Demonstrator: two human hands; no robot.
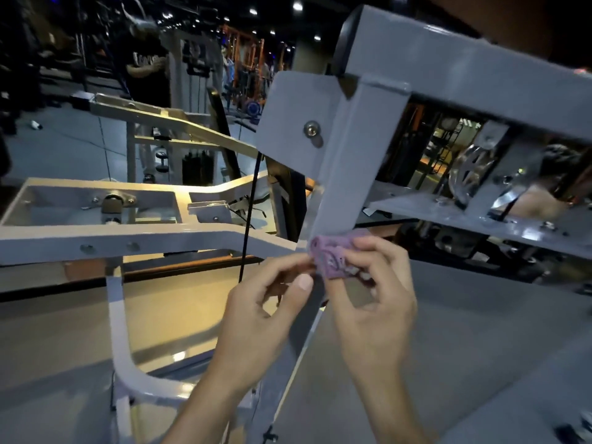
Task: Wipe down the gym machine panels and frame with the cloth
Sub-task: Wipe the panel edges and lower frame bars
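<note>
Your cloth (333,256) is lilac-purple with a faint pale pattern. The frame (346,161) you face is plain light grey, its bolt (311,128) silvery. The cable (248,213) is black, and orange racks (246,59) stand far behind.

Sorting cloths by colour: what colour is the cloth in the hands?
Purple, with a pale pattern; the cloth shows best in the head view.

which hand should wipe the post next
Probably the right hand: it pinches most of the cloth right at the post. The left hand only pinches the cloth's edge.
</note>
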